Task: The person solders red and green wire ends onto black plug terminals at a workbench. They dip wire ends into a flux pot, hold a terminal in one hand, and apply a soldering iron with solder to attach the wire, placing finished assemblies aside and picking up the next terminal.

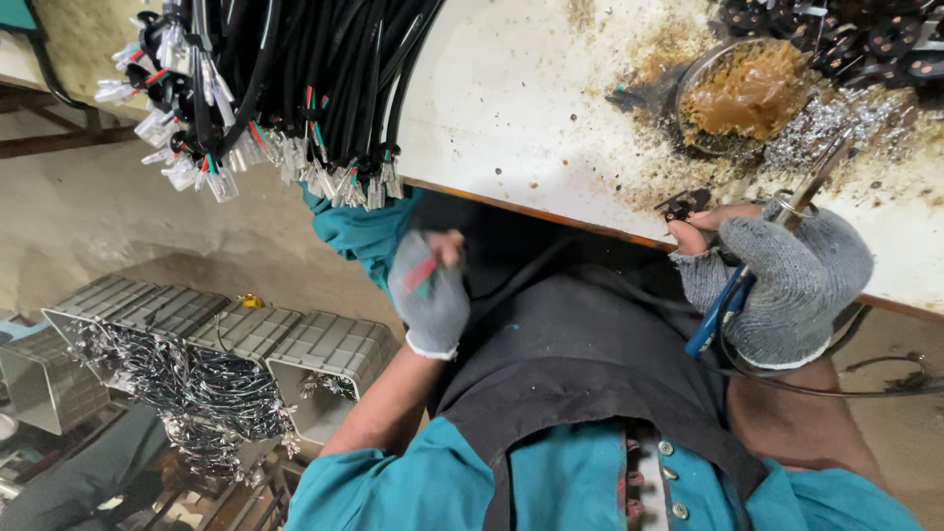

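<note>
head view | left hand (430,295) in grey knit glove pinches red and green wire ends (423,273), below white stained table edge (511,202) | right hand (782,285), gloved, grips blue-handled soldering iron (777,246), fingertips pinching small black connector (681,206) at that edge

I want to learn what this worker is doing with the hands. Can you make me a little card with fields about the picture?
Left hand: grey glove, pinching red and green wire ends
Right hand: grey glove, gripping a soldering iron with a blue handle; fingers on a small black part
Table: white, stained brown
Dish: brown paste inside
Cables: black bundle, stripped ends hanging off the edge
Bins: grey, on the floor
</note>
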{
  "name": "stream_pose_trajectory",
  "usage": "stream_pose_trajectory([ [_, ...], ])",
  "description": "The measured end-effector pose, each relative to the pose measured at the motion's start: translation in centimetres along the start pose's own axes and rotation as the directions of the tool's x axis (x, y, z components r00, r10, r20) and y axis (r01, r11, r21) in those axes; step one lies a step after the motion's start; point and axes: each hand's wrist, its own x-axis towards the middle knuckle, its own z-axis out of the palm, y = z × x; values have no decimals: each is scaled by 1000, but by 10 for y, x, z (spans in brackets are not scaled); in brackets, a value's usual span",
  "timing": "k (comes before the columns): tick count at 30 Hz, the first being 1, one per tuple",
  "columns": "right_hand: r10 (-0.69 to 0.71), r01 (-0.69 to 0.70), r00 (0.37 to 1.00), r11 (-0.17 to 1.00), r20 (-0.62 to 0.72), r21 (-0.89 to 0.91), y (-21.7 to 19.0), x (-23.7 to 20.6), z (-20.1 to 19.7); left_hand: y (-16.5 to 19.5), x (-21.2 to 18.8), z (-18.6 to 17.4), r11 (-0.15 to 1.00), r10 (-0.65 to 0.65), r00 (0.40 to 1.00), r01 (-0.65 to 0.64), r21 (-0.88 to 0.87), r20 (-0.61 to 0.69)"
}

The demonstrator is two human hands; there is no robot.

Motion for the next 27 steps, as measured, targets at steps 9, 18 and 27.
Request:
stream_pose_trajectory([
  [9,27,-27,1000,997,-4,-77,-8,1,-5,80,115,-53,955,291,638,-152,-254,713],
  [18,436,-497,852,498,290,711,-38,-18,-13,69,82,38,960,100,384,207,-191,918],
  [27,413,-478,879,747,241,463,-41,-6,-11,83,96,39,982,188,468,-92,-163,864],
])
